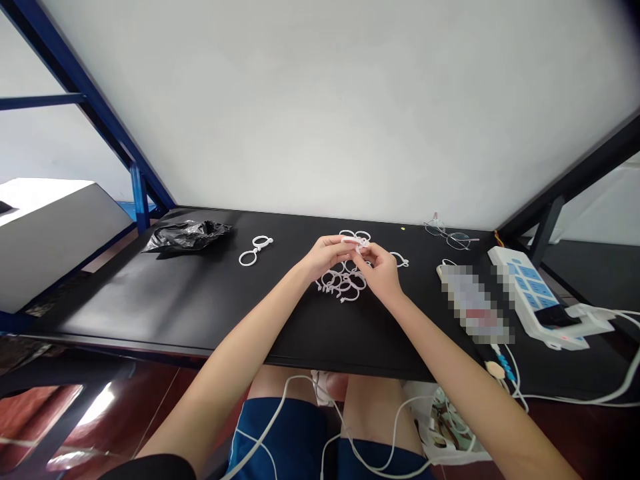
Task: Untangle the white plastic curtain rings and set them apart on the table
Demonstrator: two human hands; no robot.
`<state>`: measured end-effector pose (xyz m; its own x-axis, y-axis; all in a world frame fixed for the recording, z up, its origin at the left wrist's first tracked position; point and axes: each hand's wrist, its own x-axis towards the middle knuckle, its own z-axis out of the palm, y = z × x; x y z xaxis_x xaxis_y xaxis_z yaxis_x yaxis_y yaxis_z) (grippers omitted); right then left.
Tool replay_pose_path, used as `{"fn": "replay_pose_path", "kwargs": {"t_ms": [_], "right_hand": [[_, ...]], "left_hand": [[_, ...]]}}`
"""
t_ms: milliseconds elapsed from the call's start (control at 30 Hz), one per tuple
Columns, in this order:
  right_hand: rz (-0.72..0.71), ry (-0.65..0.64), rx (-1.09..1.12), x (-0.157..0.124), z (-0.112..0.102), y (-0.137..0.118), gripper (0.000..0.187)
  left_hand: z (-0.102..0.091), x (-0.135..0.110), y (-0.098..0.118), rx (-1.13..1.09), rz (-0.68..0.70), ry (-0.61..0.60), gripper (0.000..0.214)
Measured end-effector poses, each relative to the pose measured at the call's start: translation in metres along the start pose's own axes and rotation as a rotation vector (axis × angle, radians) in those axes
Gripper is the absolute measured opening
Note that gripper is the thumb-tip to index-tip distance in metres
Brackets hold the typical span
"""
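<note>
My left hand (324, 257) and my right hand (381, 272) meet above the middle of the black table, fingers closed on a white plastic ring (351, 240). The fingertips of both hands pinch it, and they partly cover where its small end piece sits. Below and around the hands lies a loose pile of thin white plastic rings (344, 285), several of them overlapping, with small clasp-like ends. More rings show just beyond the fingers, and one ring (400, 259) lies to the right of my right hand. Apart on the left rests a linked pair of white rings (256, 251).
A crumpled black plastic bag (187, 237) lies at the table's (165, 300) back left. To the right are eyeglasses (450, 235), a blurred phone (473, 303) on a cable, and a power strip (533, 293) with plugs. White cables hang across my lap; a bag (447, 427) sits below.
</note>
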<state>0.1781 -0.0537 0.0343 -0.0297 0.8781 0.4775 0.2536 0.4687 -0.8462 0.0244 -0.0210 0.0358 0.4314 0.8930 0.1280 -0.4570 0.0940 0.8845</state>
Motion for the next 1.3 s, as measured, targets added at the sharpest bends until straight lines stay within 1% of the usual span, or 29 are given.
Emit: {"fn": "replay_pose_path", "kwargs": {"t_ms": [100, 233, 300, 400, 433, 467, 500, 533, 600, 667, 733, 833, 933, 1033, 1100, 1200, 1233, 1300], "right_hand": [[-0.036, 0.012, -0.051, -0.001, 0.000, -0.002, 0.025], [-0.104, 0.038, -0.108, -0.005, 0.000, -0.004, 0.041], [-0.112, 0.067, -0.097, -0.006, -0.001, -0.005, 0.044], [-0.115, 0.132, -0.025, -0.005, -0.005, -0.007, 0.046], [-0.120, 0.145, -0.004, -0.004, -0.007, -0.008, 0.047], [-0.129, 0.142, -0.004, -0.003, -0.008, -0.008, 0.048], [-0.141, 0.120, -0.040, -0.001, -0.009, -0.008, 0.048], [-0.148, 0.090, -0.119, 0.000, -0.010, -0.008, 0.046], [-0.180, -0.005, -0.329, 0.002, -0.011, -0.005, 0.040], [-0.227, -0.084, -0.454, 0.002, -0.009, 0.000, 0.039], [-0.247, -0.123, -0.508, 0.002, -0.006, 0.006, 0.041], [-0.225, -0.137, -0.530, 0.001, -0.004, 0.012, 0.043], [-0.209, -0.119, -0.529, 0.000, -0.003, 0.011, 0.043], [-0.229, -0.077, -0.479, 0.000, -0.004, 0.007, 0.039], [-0.240, -0.039, -0.395, -0.001, -0.004, 0.003, 0.030], [-0.226, 0.000, -0.228, -0.004, -0.004, -0.001, 0.013], [-0.233, 0.012, -0.195, -0.004, -0.004, -0.001, 0.012], [-0.279, 0.029, -0.183, -0.006, -0.004, -0.001, 0.019]], "left_hand": [[-0.001, 0.001, 0.001, -0.004, -0.041, 0.093, 0.020], [-0.001, 0.003, 0.000, 0.052, -0.094, 0.183, 0.015], [-0.002, 0.004, 0.000, 0.075, -0.075, 0.253, 0.013], [-0.009, 0.006, 0.003, 0.090, 0.004, 0.419, 0.020], [-0.012, 0.007, 0.005, 0.075, 0.004, 0.463, 0.021], [-0.015, 0.007, 0.006, 0.052, 0.005, 0.502, 0.022], [-0.018, 0.008, 0.007, 0.029, 0.009, 0.517, 0.025], [-0.020, 0.008, 0.008, 0.002, 0.006, 0.526, 0.028], [-0.022, 0.008, 0.009, -0.047, -0.001, 0.520, 0.034], [-0.022, 0.008, 0.009, -0.085, -0.012, 0.502, 0.037], [-0.022, 0.007, 0.008, -0.111, -0.019, 0.480, 0.039], [-0.020, 0.007, 0.009, -0.151, -0.018, 0.458, 0.040], [-0.017, 0.007, 0.011, -0.175, -0.013, 0.446, 0.041], [-0.013, 0.005, 0.013, -0.174, -0.019, 0.412, 0.041], [-0.010, 0.004, 0.014, -0.162, -0.030, 0.373, 0.041], [-0.005, 0.002, 0.015, -0.094, -0.038, 0.293, 0.039], [-0.003, 0.001, 0.015, -0.050, -0.044, 0.261, 0.038], [0.000, 0.000, 0.013, 0.056, -0.063, 0.204, 0.033]]}}
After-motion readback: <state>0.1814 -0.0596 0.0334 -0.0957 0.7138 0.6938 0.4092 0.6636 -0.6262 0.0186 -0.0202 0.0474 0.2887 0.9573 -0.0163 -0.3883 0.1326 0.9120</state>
